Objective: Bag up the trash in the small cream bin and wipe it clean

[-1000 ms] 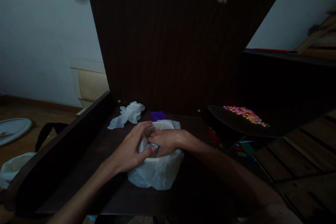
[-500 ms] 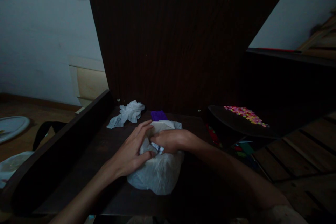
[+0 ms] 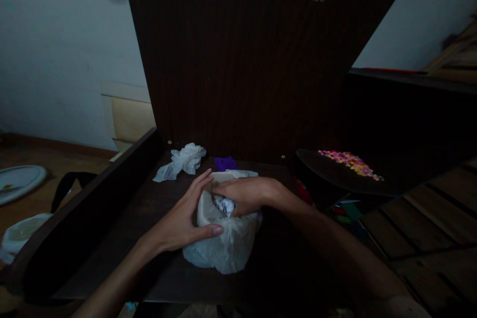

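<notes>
A container wrapped in thin whitish plastic stands on the dark wooden surface. My left hand rests against its left side and rim, thumb and fingers spread apart. Reaching in from the right, my right hand has its fingers inside the opening, around a crumpled white piece with dark markings. Its fingertips are partly hidden by the container. Behind the container lies a small purple piece, and a crumpled white plastic sheet is to its left.
A tall dark panel rises behind. A raised side board runs along the left. On the right, a shelf bears small pink and yellow pieces. A white round lid lies at far left.
My right hand has shifted slightly up and right, showing more of the crumpled white piece. My left thumb has moved slightly down and stretched out along the container's front.
</notes>
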A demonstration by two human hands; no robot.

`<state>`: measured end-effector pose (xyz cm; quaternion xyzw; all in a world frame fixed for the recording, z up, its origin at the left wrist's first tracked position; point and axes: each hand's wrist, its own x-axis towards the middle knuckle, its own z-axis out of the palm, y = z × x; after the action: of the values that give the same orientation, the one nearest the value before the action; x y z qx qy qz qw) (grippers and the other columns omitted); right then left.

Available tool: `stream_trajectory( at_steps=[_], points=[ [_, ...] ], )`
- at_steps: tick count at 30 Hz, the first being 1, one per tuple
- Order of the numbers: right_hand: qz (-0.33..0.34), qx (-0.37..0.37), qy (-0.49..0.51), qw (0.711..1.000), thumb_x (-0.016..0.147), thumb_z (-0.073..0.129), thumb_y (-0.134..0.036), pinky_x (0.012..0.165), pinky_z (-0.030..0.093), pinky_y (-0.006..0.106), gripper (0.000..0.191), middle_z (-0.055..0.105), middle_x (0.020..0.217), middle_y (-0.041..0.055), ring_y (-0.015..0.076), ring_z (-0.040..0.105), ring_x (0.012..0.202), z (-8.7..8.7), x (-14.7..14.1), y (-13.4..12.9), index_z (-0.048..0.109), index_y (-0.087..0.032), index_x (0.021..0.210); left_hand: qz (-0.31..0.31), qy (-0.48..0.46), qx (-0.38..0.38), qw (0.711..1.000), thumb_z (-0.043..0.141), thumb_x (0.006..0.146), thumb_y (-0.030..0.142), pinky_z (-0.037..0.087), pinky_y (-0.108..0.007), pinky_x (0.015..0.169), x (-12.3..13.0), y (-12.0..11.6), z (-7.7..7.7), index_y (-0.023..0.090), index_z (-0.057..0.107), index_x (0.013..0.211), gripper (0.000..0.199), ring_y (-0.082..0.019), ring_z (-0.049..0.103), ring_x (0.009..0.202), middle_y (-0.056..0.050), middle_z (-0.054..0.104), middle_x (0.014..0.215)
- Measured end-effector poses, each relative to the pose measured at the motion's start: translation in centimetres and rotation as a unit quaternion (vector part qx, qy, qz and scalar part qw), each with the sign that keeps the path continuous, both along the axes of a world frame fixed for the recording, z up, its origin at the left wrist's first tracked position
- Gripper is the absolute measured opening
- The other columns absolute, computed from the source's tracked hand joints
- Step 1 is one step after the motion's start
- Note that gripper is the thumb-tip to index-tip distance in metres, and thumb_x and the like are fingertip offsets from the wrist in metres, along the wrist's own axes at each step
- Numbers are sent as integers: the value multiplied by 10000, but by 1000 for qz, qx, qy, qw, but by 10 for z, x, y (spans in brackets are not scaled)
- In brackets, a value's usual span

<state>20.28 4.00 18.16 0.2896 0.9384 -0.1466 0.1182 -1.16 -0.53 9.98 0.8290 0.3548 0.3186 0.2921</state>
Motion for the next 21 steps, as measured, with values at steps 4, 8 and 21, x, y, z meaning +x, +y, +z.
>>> stream_trajectory(
  at_steps=[4,8,21],
  points=[
    [-63,-15,120,991,896,712,-466,1163,404,443,665,548,1495,160,317,503,1390,32,27,-24,536,-144,1450,7,-25,-26,999,786,780,603,260,-617,1239,-8,1,-10,279,97,1609,1125,-390,261,1539,-164,199,1689],
    [-179,-40,197,963,738,823,-576,1276,177,507,1114,218,1691,144,339,178,1565,17,52,-49,262,-179,1614,5,-42,-45,998,837,744,558,295,-603,1231,-13,1,-19,303,87,1615,1177,-388,306,1522,-157,236,1678],
    [-290,-188,421,838,485,971,-464,1221,273,525,1494,259,1662,202,370,304,1510,-107,62,-46,56,-200,1637,-4,-15,-39,999,835,762,479,312,-582,1227,-17,6,-24,281,43,1619,1183,-386,332,1510,-163,249,1672]
  ],
)
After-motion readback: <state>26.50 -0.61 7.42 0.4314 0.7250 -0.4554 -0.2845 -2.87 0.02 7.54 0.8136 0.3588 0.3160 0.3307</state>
